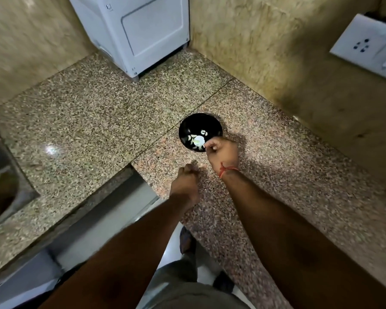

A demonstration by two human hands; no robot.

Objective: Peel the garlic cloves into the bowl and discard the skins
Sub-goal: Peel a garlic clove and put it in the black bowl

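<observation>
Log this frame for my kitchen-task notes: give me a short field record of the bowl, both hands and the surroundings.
surface: speckled granite counter
bowl: black bowl, upright, pale garlic pieces inside
right hand: right hand at the bowl's near rim, fingers curled; whether it pinches something is unclear
left hand: left hand curled over the counter, apart from the bowl; contents hidden
wrist: red thread on right wrist
background: white appliance, wall socket

a home kitchen: a speckled granite counter (80,112) runs into a corner of tiled wall (265,52), with a sink basin (0,186) set in at the left, a white appliance (134,32) standing on it, and a wall socket plate (368,43).
</observation>
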